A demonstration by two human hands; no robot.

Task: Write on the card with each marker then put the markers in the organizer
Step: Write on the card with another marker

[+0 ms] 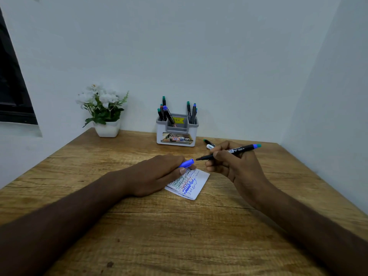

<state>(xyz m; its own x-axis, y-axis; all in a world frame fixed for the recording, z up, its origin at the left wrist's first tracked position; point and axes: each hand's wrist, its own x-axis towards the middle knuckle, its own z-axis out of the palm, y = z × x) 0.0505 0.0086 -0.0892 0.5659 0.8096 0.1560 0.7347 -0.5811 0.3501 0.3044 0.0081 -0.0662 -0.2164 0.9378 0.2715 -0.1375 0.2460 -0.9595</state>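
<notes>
Uncapped marker [229,152] tilts above scribbled card [191,184]; organizer [177,134] behind.

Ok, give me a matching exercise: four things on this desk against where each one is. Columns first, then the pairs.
Things:
1. blue cap
2. uncapped marker
3. card
4. flower pot

Places:
A. far left of the desk, by the wall
B. in the left hand
C. flat on the desk, partly under the left hand
D. in the right hand

Pairs: 1-B, 2-D, 3-C, 4-A
</notes>
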